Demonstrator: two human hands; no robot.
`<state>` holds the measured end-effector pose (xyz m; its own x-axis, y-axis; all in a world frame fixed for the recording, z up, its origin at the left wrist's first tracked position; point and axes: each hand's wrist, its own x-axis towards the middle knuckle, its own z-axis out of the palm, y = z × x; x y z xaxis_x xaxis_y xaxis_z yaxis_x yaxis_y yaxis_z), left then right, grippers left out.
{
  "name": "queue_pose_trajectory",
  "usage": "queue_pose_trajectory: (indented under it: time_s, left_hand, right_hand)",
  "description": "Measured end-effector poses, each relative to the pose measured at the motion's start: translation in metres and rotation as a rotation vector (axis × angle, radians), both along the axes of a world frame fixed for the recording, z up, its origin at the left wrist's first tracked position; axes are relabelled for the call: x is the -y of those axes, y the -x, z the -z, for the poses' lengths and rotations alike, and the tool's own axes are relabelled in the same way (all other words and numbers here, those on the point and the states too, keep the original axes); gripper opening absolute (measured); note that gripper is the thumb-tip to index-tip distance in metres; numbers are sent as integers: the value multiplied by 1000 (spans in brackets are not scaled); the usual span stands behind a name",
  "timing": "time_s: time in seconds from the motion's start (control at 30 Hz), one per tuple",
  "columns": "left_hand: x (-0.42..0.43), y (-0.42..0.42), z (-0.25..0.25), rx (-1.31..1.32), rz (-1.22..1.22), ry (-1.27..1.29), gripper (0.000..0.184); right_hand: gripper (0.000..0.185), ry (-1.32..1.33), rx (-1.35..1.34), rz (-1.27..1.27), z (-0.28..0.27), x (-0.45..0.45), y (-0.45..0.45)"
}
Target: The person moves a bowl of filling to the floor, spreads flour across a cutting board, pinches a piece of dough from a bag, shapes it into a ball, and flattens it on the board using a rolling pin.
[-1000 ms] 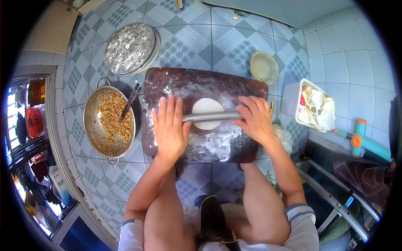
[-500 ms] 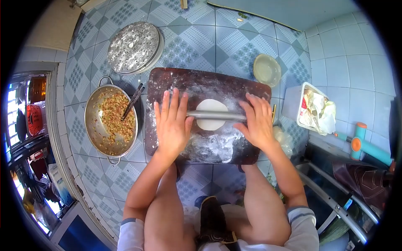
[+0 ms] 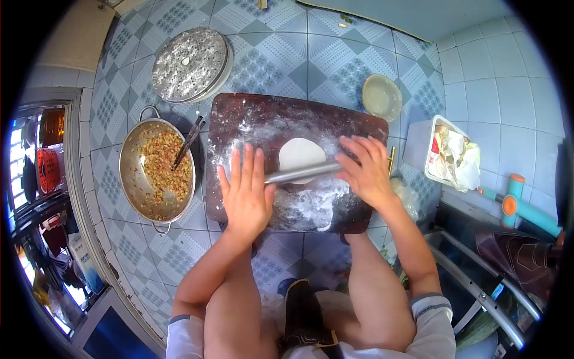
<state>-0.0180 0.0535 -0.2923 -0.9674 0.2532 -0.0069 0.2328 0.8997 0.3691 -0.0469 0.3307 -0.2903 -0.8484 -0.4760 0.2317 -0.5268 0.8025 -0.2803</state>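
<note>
A grey metallic rolling pin (image 3: pixel 305 172) lies at a slant across the lower part of a thin, round white dough sheet (image 3: pixel 300 152). Over the pin's left end my left hand (image 3: pixel 246 194) rests palm down, its fingers stretched out flat. My right hand (image 3: pixel 368 173) covers the other end with fingers apart and slightly bent. Neither hand wraps round the pin; its ends are hidden beneath them. Under all this is a dark reddish-brown board (image 3: pixel 263 105), dusted with flour. A thicker patch of flour (image 3: pixel 317 209) lies on the board nearer to me.
Left of the board stands a two-handled metal pan (image 3: pixel 127 173) of chopped filling (image 3: pixel 164 158), with dark chopsticks (image 3: pixel 188 142) in it. Behind are a floured perforated steamer tray (image 3: pixel 190 66) and a pale bowl (image 3: pixel 381 97). A white bin (image 3: pixel 418 149) stands right.
The rolling pin has moved a little toward me on its left side and now slants across the dough. My left hand has come nearer with it; my right hand has shifted slightly left.
</note>
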Motion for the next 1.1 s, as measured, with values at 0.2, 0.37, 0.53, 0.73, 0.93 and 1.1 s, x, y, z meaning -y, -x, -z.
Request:
queue_pose_trajectory:
  time_s: [0.2, 0.37, 0.53, 0.73, 0.93, 1.1]
  left_hand:
    - [5, 48, 3, -125, -46, 95, 61]
    - [7, 48, 1, -104, -38, 115, 57]
    - [8, 34, 1, -76, -78, 69, 56]
    - [-18, 34, -11, -254, 39, -275, 69]
    - [-72, 38, 9, -14, 362, -36, 92]
    - [-52, 50, 1, -23, 627, 54, 100]
  right_hand:
    - [42, 61, 10, 51, 2, 14, 26]
    - [47, 82, 59, 55, -1, 12, 26]
    - [42, 11, 12, 53, 0, 14, 25]
    - [39, 215, 130, 303, -9, 6, 27]
    - [35, 319, 97, 450, 0, -12, 11]
    - [35, 297, 93, 422, -3, -22, 4]
